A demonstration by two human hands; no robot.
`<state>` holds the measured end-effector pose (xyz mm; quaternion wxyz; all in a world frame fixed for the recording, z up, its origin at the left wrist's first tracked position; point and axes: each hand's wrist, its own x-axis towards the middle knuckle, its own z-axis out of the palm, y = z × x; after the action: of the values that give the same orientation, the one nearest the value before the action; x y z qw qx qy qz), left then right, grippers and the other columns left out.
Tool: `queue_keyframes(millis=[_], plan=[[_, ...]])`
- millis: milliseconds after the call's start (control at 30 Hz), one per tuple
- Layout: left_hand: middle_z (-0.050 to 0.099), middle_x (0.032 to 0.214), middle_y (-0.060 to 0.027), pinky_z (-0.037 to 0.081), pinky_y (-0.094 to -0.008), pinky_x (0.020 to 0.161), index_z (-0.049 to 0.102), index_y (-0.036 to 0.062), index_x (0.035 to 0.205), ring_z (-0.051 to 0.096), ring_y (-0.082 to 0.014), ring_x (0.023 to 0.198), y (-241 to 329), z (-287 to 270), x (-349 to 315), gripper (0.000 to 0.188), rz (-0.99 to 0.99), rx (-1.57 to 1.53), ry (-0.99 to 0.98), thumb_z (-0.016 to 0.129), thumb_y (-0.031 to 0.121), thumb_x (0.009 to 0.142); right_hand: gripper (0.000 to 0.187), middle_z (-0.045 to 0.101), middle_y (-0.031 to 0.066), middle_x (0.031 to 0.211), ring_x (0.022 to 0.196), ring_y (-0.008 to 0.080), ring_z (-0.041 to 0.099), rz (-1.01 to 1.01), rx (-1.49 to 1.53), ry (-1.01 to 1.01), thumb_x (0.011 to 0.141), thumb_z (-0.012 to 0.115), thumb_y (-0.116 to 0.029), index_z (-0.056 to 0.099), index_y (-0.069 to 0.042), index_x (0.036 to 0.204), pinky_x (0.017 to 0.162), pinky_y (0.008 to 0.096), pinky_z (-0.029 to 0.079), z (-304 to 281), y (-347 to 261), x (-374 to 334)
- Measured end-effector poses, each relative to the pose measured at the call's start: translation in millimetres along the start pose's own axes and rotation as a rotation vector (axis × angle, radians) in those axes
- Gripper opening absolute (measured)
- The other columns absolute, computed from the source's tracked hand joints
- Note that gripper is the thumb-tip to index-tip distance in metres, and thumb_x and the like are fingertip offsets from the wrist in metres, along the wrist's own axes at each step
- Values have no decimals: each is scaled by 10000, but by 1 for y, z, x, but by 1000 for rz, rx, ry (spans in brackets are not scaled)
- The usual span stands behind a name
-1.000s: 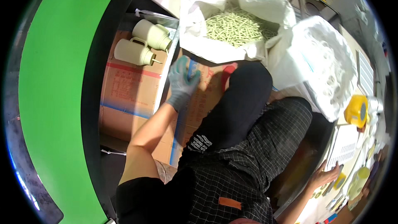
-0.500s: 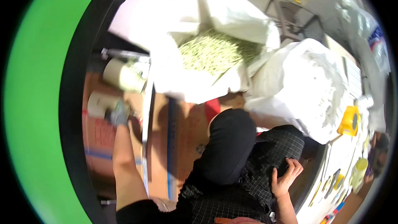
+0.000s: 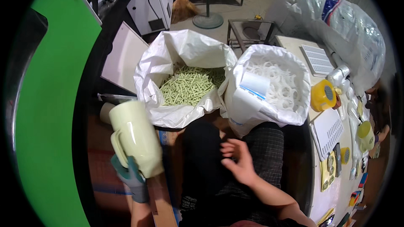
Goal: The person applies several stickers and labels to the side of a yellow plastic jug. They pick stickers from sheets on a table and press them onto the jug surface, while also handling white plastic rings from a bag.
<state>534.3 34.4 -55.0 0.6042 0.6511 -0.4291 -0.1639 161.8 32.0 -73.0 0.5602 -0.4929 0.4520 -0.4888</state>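
A pale yellow-green plastic jug [image 3: 136,136] is raised at the left, tilted, with my gloved left hand [image 3: 131,177] closed on its handle. My bare right hand [image 3: 240,160] hovers over my lap by the knee; it holds nothing and its fingers are loosely curled and apart. In front of my knees stands a white sack [image 3: 162,61] with its mouth rolled wide, holding many thin pale green plastic pieces [image 3: 189,87]. Beside it on the right, another white sack [image 3: 248,111] contains translucent plastic rings [image 3: 286,86].
At the right runs a white table [image 3: 299,176] with a yellow cup-shaped thing [image 3: 323,96], printed sheets [image 3: 327,130] and small tools. A green machine panel [image 3: 54,101] fills the left side. Cardboard [image 3: 101,172] lies low at the left. A broom [image 3: 182,7] leans farther back.
My left hand has lifted the jug from the low space at the left. My right hand has left my right thigh and moved leftward over my lap. The whole view has shifted.
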Motion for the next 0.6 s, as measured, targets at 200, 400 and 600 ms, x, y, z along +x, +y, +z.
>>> queue_keyframes(millis=[200, 400, 600], plan=[[589, 1233, -103, 510, -353, 984, 554, 12, 1349, 583, -230, 1141, 116, 87, -70, 507, 158, -210, -722, 664, 46, 855, 1097, 285, 157, 1690, 1540, 296, 338, 182, 815, -208, 934, 750, -543, 98, -61, 1673, 1234, 445, 331, 30, -35, -28], [622, 1396, -207, 448, -447, 1100, 630, -3, 1347, 574, -364, 1295, 116, 161, -104, 370, 249, -393, -1211, 622, 136, 1003, 1134, 663, 216, 1325, 1052, 285, 714, 775, 1468, -501, 930, 165, -897, 446, 15, 1542, 894, 451, 607, -27, -1, -114], [678, 1318, -200, 497, -472, 1045, 677, 10, 1294, 659, -381, 1171, 109, 177, -142, 400, 348, -410, -912, 729, 218, 957, 410, 704, 124, 1091, 911, 220, 712, 295, -12, 258, 956, 755, -166, 591, 13, 1286, 760, 314, 588, -58, -17, -149]])
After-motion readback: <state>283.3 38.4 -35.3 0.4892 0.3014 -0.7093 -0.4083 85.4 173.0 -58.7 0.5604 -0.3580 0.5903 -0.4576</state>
